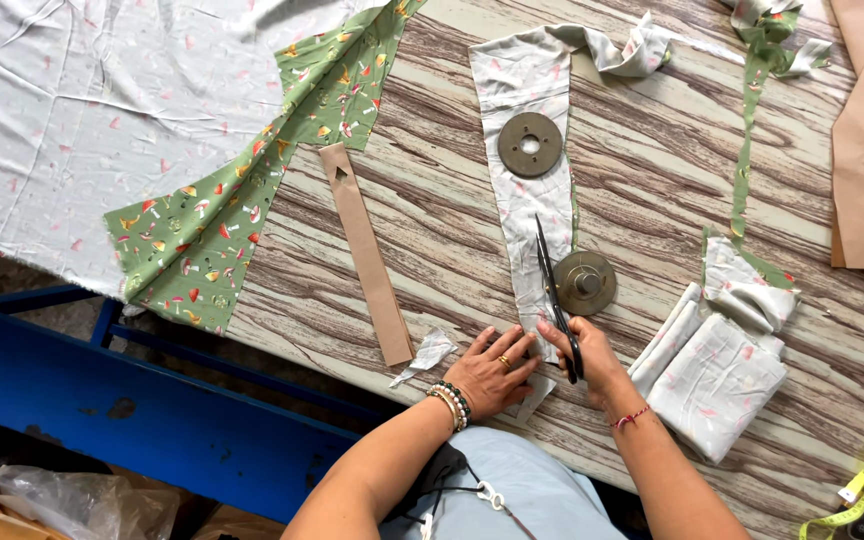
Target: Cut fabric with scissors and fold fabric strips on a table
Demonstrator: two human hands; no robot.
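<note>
Right hand grips black scissors, blades on the pale fabric strip mid-tabletop; left hand presses flat on the strip's near end. Two round metal weights pin it.

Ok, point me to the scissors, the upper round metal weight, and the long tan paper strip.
scissors [552, 290], head view, on the dark blades.
upper round metal weight [529, 145], head view, on its flat ring face.
long tan paper strip [365, 250], head view, mid-length.

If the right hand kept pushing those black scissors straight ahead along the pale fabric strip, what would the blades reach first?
Probably more of the pale fabric strip, then the upper round metal weight. The right hand aims the black scissors just left of the nearer round weight.
</note>
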